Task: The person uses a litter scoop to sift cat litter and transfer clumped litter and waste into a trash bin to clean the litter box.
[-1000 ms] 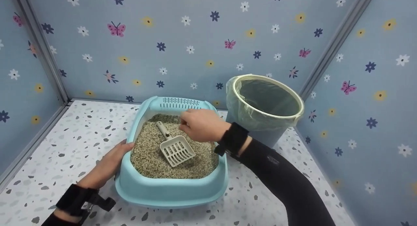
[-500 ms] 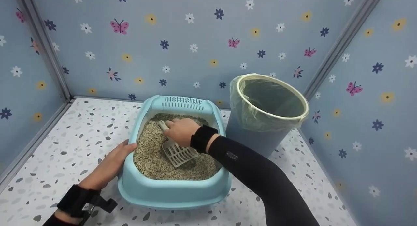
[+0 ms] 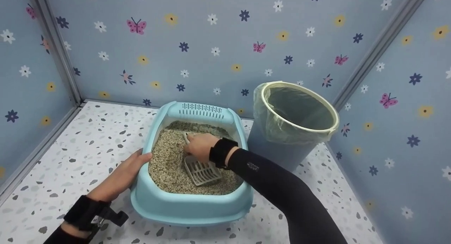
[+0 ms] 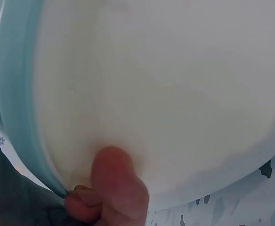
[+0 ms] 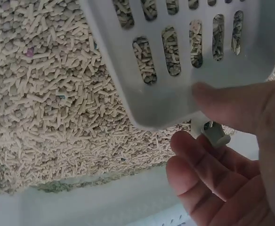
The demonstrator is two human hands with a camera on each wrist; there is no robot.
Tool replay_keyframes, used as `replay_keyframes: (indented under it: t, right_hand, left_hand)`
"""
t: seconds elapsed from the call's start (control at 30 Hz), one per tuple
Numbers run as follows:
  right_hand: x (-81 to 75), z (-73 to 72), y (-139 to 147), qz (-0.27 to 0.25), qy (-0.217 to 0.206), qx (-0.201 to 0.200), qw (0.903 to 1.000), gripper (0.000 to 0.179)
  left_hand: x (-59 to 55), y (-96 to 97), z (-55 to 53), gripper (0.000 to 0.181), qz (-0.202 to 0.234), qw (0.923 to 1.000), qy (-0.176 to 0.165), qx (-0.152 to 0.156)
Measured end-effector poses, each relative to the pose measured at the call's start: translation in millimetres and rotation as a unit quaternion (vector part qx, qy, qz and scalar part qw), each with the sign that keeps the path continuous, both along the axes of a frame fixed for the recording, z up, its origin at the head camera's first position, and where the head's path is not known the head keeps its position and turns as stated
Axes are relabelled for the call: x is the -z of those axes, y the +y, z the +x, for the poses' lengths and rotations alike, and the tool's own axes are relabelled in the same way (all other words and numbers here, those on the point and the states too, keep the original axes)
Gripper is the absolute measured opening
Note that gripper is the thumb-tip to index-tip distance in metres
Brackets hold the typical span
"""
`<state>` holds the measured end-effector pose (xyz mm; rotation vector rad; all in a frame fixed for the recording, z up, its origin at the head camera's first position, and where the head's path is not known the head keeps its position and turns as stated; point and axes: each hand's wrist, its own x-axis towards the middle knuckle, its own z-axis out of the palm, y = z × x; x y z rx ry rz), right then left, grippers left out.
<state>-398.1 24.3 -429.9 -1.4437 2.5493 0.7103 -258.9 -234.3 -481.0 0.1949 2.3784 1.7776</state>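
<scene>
A pale litter scoop (image 3: 203, 170) with a slotted blade lies over the pellet litter (image 3: 169, 161) inside a light blue litter box (image 3: 192, 210). My right hand (image 3: 201, 146) grips its handle close to the blade. In the right wrist view, the thumb (image 5: 227, 106) presses on the blade's back end while the other fingers (image 5: 203, 165) curl at the handle, partly hiding it. At the box's left rim, my left hand (image 3: 128, 168) holds on, thumb over the edge. Blur in the left wrist view covers much of the wall by its fingertip (image 4: 111, 169).
Right of the box stands a blue bin (image 3: 271, 154) with a thin plastic liner (image 3: 282, 127) held by a cream ring. Patterned wall panels (image 3: 211, 36) close in the back and sides. The speckled white surface (image 3: 105, 131) carries box and bin.
My right hand came down from above the litter to the scoop, took its handle, and shifted the scoop slightly. My left hand stayed on the rim. The head view turned a little.
</scene>
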Motion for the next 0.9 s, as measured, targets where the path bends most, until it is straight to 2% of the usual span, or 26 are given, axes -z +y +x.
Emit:
replay_keyframes:
  t: [0.1, 0.2, 0.33, 0.43, 0.5, 0.63, 0.8, 0.9]
  right_hand:
    - [-4.0, 1.9, 0, 0.031, 0.031, -0.008, 0.9990, 0.033]
    - [-13.9, 6.0, 2, 0.058, 0.098, -0.025, 0.9931, 0.035]
    - [-33.7, 11.2, 6, 0.093, 0.196, -0.064, 0.9741, 0.043]
    - [-49.1, 13.6, 10, 0.111, 0.236, -0.082, 0.9620, 0.038]
    - [-57.6, 13.7, 13, 0.119, 0.243, -0.086, 0.9589, 0.033]
    - [-72.5, 12.1, 17, 0.118, 0.239, -0.087, 0.9599, 0.021]
    - [-86.0, 13.3, 22, 0.078, 0.240, -0.081, 0.9642, 0.020]
    - [-88.7, 14.3, 26, 0.046, 0.244, -0.065, 0.9664, 0.024]
  left_hand:
    - [0.3, 0.0, -0.6, 0.090, -0.005, 1.0000, -0.002, 0.000]
    - [0.6, -0.2, -0.9, 0.090, -0.005, 1.0000, 0.000, -0.001]
    - [0.5, 0.4, -1.2, 0.089, -0.001, 1.0000, 0.002, -0.004]
    - [0.1, 1.0, -1.6, 0.091, -0.004, 1.0000, -0.003, -0.007]
    - [-0.1, 1.1, -2.0, 0.093, -0.009, 0.9999, -0.008, -0.008]
    - [0.0, 0.4, -2.9, 0.093, -0.015, 0.9998, -0.006, -0.009]
    - [-0.1, 0.4, -2.3, 0.094, -0.017, 0.9998, -0.004, -0.005]
    - [0.2, 0.8, -1.6, 0.093, -0.015, 0.9999, -0.008, -0.004]
